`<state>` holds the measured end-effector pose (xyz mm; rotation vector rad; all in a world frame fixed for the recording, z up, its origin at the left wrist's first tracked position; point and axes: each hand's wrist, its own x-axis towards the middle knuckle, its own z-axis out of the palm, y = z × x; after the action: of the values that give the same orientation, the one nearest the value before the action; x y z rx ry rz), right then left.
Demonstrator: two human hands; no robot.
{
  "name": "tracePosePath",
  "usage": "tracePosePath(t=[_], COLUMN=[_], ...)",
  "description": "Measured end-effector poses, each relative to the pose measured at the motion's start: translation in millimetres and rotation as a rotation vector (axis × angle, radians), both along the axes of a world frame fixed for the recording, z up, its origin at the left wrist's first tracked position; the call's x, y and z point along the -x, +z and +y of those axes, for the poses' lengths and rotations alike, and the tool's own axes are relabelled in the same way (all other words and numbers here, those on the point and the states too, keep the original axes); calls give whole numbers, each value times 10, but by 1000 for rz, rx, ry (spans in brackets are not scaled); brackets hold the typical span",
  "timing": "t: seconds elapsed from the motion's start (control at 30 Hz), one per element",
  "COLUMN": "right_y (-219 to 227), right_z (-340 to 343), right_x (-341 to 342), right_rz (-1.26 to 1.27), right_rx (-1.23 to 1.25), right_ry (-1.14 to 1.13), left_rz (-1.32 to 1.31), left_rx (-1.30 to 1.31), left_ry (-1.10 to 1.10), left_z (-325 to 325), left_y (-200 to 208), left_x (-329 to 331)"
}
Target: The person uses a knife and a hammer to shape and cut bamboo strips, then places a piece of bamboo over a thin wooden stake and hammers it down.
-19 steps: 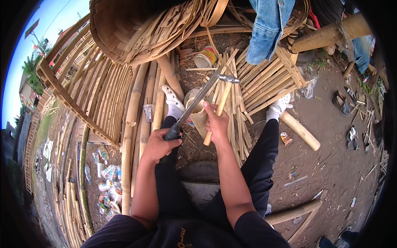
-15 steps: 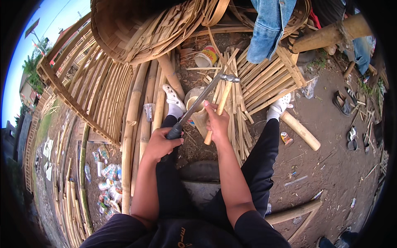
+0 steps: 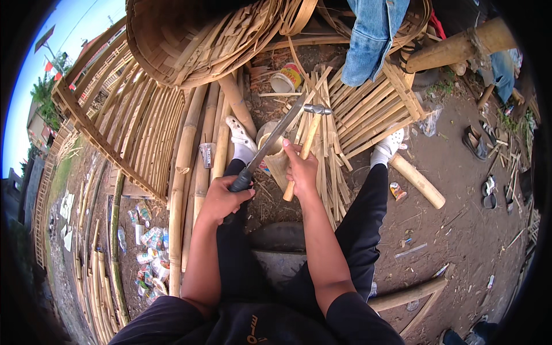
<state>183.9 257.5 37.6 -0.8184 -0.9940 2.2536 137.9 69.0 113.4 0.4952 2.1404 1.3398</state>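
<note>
Left hand [image 3: 230, 199]: yours, clamped round the black grip of the blade [image 3: 276, 138]. Right hand [image 3: 302, 169]: yours, clamped round the lower handle of the hammer [image 3: 311, 135]. The hands stand apart, side by side above the ground between your knees.

Blade: long, dark, straight, slanting up and away to your right. Likely stiff, moderately heavy, with its weight ahead of your fist. Take it by the grip only; whether the edge is keen, you cannot tell from here.

Hammer: metal head, pale wooden handle, head uppermost, near the blade's tip; touching or not, you cannot tell. Likely rigid and top-heavy. The handle looks smooth and may slip in a damp palm; hold it low for swing, higher for control.

Surface: bare brown ground [image 3: 437, 230], strewn with chips. Slats [image 3: 328, 155], loose and piled, lie beyond your right hand; they probably slide underfoot.

Room: outdoors. To your left, poles [image 3: 181, 167] lie lengthwise, a cup [image 3: 207, 155] among them, a slatted frame [image 3: 135, 121] outside them. Ahead, a woven basket [image 3: 218, 46] and hanging denim [image 3: 368, 46]. Ahead to your right, a rack [image 3: 374, 112]; near your right shoe [image 3: 389, 146], a log [image 3: 418, 181].
</note>
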Motion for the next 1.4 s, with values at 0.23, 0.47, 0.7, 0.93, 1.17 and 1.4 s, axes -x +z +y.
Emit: tracePosePath(t=[0.23, 0.47, 0.7, 0.93, 1.17, 1.4], right_y=[29, 15, 64, 5, 9, 39], right_z=[-9, 20, -17, 28, 55, 197], right_x=[-7, -27, -20, -71, -151, -338], right_rz=[-4, -17, -21, -12, -52, -202], right_rx=[6, 15, 15, -1, -58, -280], right_ry=[-3, -5, 3, 46, 44, -33], left_rz=[1, 178, 262, 163, 247, 290], left_rx=[69, 330, 185, 462, 491, 569], left_ry=[-57, -109, -120, -77, -77, -228], left_z=[-4, 68, -50, 138, 151, 283], left_y=[-14, 144, 6, 34, -37, -44], left_x=[48, 83, 293, 131, 231, 560])
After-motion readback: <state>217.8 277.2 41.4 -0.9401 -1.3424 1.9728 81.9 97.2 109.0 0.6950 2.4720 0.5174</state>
